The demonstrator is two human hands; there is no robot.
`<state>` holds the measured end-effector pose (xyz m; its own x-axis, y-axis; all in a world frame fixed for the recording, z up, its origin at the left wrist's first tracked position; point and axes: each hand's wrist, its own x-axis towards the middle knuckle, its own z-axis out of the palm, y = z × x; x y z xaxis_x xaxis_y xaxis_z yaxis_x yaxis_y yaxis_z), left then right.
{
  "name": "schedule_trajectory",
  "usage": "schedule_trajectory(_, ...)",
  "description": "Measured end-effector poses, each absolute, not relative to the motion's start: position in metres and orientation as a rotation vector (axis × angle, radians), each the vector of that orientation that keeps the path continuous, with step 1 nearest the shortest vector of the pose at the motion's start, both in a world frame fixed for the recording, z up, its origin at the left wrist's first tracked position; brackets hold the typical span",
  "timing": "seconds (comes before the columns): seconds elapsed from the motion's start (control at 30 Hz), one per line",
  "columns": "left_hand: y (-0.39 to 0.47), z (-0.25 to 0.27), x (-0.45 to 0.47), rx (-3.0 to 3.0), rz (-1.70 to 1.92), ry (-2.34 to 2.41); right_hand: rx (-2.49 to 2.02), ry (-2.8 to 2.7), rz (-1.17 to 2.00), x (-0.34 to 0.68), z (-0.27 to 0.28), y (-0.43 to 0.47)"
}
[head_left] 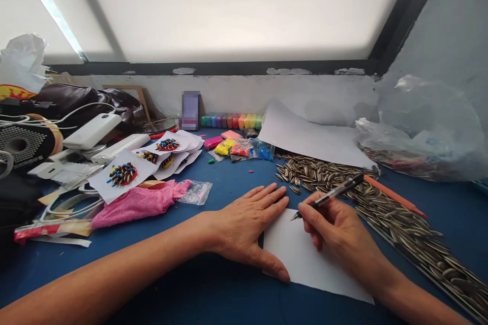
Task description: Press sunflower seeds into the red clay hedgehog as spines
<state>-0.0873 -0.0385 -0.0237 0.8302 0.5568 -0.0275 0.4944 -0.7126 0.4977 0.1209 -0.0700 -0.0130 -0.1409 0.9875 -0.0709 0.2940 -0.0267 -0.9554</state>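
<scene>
My right hand (pixel 339 233) grips a black pen (pixel 331 195) with a clear barrel, its tip pointing down and left just over a sheet of white paper (pixel 305 259). No marks show on the visible part of that sheet. Flat and with fingers stretched out, my left hand (pixel 251 226) lies across the paper's left edge, thumb resting on its lower left corner. Many striped sunflower seeds (pixel 412 233) are heaped right of and behind the right hand, with an orange stick-like piece (pixel 394 195) lying beside them.
Papers bearing coloured seed clusters (pixel 124 175) lie left, near a pink cloth (pixel 137 204). Small bags of coloured clay (pixel 242 148), a row of colourful blocks (pixel 232 121) and larger white sheets (pixel 312 137) sit behind. A plastic bag (pixel 427 137) stands right; cables and chargers (pixel 91 131) crowd the left.
</scene>
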Motion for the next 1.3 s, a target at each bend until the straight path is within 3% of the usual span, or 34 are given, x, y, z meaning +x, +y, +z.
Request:
schedule_trajectory(0.53,-0.041,-0.028,-0.091,2.617,0.136,0.795,-1.388,-1.538,1.17,0.122,-0.017,-0.073)
schedule_trajectory(1.3,-0.035,-0.022,-0.092,2.574,0.076,0.75,-1.365,-1.644,1.353,0.119,-0.029,-0.083)
